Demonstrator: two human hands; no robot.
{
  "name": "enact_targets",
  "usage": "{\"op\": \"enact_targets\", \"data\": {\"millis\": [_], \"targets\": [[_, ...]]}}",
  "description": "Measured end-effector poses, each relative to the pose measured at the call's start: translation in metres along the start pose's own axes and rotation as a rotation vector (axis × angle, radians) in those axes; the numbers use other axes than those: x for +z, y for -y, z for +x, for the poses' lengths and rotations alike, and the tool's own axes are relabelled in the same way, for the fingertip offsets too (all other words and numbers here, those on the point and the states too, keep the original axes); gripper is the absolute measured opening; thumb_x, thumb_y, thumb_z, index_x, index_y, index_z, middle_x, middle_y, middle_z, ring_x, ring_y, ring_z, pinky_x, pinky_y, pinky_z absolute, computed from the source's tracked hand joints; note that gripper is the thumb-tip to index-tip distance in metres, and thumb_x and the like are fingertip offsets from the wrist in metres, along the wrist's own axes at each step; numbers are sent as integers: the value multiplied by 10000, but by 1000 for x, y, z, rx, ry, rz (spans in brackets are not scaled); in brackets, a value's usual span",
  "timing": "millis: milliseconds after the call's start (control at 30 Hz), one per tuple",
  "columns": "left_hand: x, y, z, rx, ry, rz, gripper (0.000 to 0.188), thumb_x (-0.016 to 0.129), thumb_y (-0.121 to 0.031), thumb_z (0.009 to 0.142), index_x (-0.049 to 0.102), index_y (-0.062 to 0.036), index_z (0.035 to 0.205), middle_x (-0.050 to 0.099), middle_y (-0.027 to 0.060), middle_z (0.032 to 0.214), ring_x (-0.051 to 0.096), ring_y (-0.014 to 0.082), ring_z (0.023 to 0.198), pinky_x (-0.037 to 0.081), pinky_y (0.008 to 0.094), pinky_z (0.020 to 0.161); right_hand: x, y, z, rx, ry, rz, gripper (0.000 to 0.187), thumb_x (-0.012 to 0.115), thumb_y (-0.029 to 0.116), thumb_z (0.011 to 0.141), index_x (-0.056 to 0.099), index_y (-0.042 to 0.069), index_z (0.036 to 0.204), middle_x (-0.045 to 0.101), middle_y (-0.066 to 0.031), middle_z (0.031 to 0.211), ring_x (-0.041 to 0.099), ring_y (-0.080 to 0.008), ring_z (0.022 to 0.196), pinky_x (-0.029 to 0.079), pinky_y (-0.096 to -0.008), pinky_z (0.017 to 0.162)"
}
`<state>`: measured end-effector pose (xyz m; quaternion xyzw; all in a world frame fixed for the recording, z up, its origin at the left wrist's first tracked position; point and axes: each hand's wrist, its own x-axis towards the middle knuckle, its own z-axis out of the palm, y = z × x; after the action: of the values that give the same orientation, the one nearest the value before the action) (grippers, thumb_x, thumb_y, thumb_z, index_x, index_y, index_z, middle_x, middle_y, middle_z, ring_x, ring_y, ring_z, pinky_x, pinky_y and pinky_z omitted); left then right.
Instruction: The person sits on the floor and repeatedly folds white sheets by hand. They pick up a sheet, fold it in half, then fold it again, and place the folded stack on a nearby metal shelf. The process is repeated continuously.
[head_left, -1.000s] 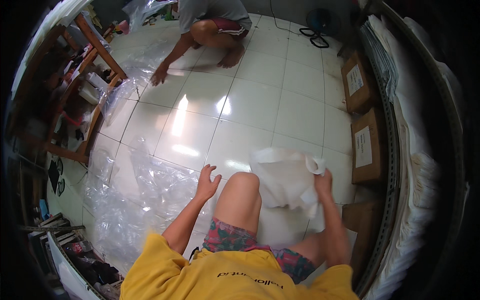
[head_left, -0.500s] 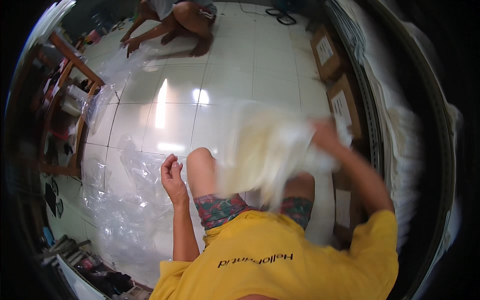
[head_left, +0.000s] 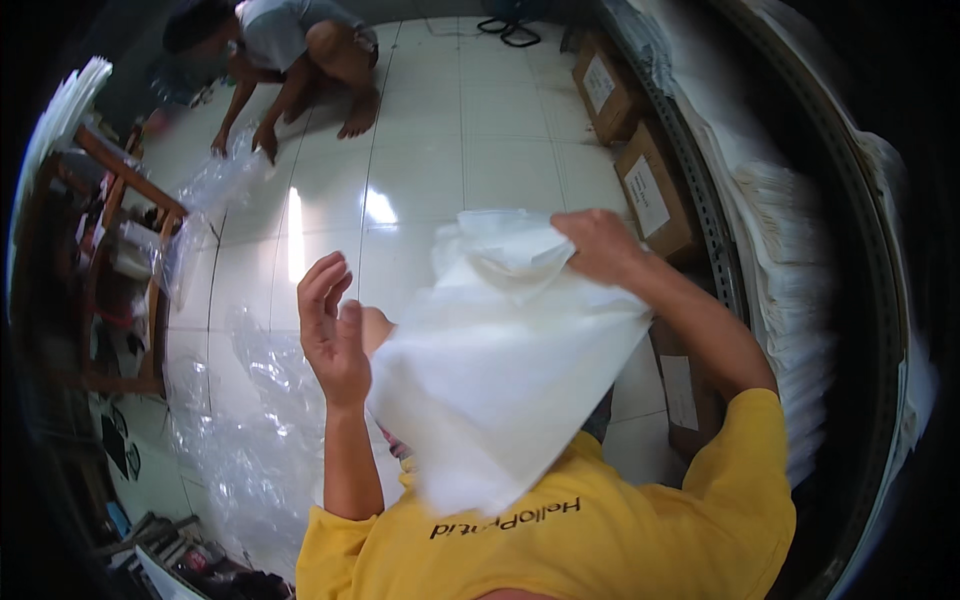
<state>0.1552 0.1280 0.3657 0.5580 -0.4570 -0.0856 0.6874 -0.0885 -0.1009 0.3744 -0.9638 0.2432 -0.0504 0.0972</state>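
Observation:
My right hand [head_left: 603, 246] is closed on the bunched upper corner of a white cloth [head_left: 510, 350]. The cloth hangs spread over my lap, its lower end reaching my yellow shirt; whether it is a single sheet or a sewn bag I cannot tell. To the left of the cloth my left hand [head_left: 335, 325] is raised, fingers loosely bent and apart, with nothing in it. Crumpled clear plastic sheeting [head_left: 270, 440] lies on the floor beside my left forearm.
Ahead on the left, a person [head_left: 300, 70] squats with both hands on more clear plastic [head_left: 225, 175]. A wooden frame [head_left: 130, 170] stands at the left. Along the right are cardboard boxes [head_left: 655, 190] and a metal rack with stacked white cloth [head_left: 790, 270].
The white cloth, blurred earlier, has swung and opened out lower over my lap, with my right hand still on it. My left hand has risen and its fingers have spread.

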Motion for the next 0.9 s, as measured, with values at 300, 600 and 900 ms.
{"op": "enact_targets", "data": {"millis": [300,600,900], "targets": [[124,-76,68,532,790,627,860,776,-286,738,365,-5,1438,545,224,1304,533,378,1215,412,451,1054,-89,43,2,8,100,-320,203,617,135,799,718,119,974,701,-113,804,699,-309,795,544,-434,706],[159,-88,87,456,938,1094,187,555,-51,804,584,-3,982,684,153,750,675,357,701,519,455,663,-114,39,-12,73,70,-273,187,677,190,816,713,93,972,704,-143,842,693,-333,848,549,-442,724],[146,-75,88,516,1020,991,121,563,-99,800,631,-59,892,666,183,767,644,396,769,497,486,681,-95,7,-64,273,112,-78,223,699,243,824,683,107,1000,693,-177,908,665,-369,919,522,-477,780]]}}
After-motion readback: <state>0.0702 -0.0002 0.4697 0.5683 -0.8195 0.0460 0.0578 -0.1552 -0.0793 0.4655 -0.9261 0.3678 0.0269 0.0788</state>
